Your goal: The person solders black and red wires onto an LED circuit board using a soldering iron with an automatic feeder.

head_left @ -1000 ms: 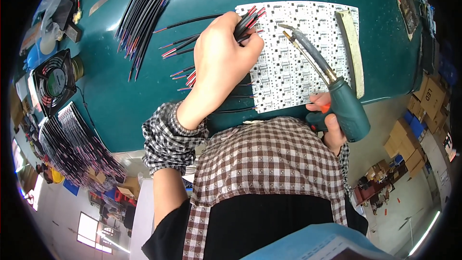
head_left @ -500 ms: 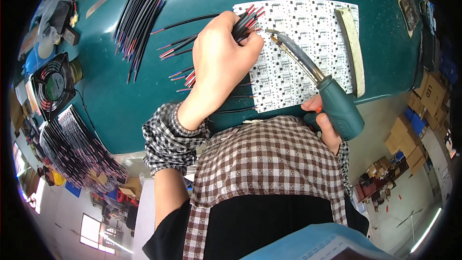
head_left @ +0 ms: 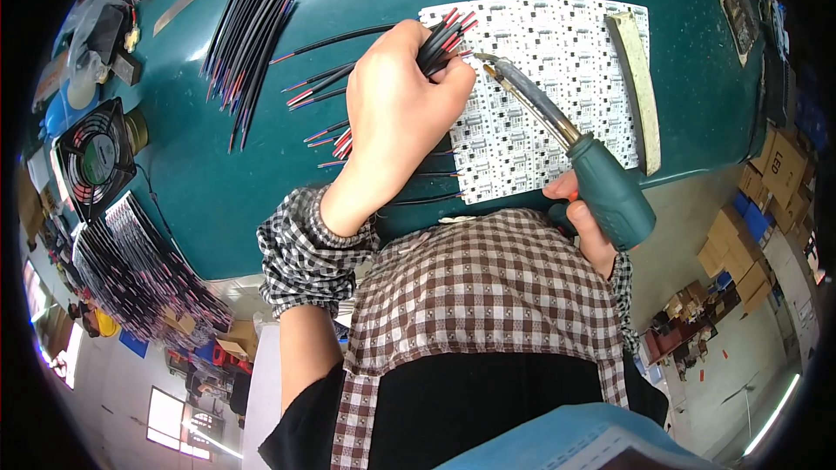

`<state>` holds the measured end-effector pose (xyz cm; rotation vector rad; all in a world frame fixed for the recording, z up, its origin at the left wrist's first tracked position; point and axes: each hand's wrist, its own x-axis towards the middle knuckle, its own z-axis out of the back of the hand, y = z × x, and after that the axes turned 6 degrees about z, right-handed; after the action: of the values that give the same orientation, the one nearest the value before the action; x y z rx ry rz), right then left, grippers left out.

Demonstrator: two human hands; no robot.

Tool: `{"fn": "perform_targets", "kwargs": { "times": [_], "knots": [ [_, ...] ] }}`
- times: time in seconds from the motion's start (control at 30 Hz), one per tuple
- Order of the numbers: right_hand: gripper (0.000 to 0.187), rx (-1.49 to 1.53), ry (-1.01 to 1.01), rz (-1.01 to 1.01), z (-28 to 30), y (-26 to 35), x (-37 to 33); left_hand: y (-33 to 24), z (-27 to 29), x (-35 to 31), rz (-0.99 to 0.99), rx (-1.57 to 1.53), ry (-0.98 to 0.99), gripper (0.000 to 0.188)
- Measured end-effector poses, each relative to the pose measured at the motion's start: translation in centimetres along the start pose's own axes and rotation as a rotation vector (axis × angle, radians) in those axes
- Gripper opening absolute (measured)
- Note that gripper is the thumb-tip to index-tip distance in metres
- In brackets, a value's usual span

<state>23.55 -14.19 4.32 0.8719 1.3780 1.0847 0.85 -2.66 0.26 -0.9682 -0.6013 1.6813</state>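
A bundle of black cables [head_left: 443,45] with red and dark wire ends is gripped in my left hand [head_left: 396,109], over the left part of a white circuit board sheet [head_left: 557,96]. My right hand [head_left: 592,226] is closed around a soldering iron with a green handle [head_left: 611,196]. Its bent tip lies close to the wire end at my left thumb; whether they touch I cannot tell. Under and beside my left hand, several separate cables [head_left: 326,96] stick out to the left. Some lower ones reach the sheet's left edge.
A pale curved bar [head_left: 638,91] lies on the sheet's right side. Loose black cables [head_left: 252,39] are piled at the far left. A small fan [head_left: 94,157] stands at the left table edge, with more cable bundles [head_left: 144,270] hanging below it. A metal strip [head_left: 178,8] lies behind.
The soldering iron has shifted slightly left, bringing its tip closer to the wire end by my left thumb. My left hand keeps its hold on the cables.
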Motion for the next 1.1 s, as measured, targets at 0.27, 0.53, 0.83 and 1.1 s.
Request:
{"fn": "perform_targets", "kwargs": {
  "times": [0.27,0.53,0.83,1.1],
  "knots": [
    [0.049,0.045,-0.004,-0.008,-0.2,-0.2,-0.4,0.0,-0.1,0.1,0.004,-0.003,-0.005,0.02],
    [0.043,0.098,-0.003,0.061,0.0,0.1,0.1,0.1,-0.1,0.0,0.003,-0.015,-0.005,0.019],
    [0.032,0.099,-0.04,0.01,-0.7,1.0,0.5,0.1,-0.2,0.0,-0.009,-0.037,-0.032,0.019],
    [0.041,-0.051,0.072,-0.023,-0.4,1.3,0.9,0.3,-0.3,-0.1,-0.03,-0.037,-0.056,0.018]
  ]
}}
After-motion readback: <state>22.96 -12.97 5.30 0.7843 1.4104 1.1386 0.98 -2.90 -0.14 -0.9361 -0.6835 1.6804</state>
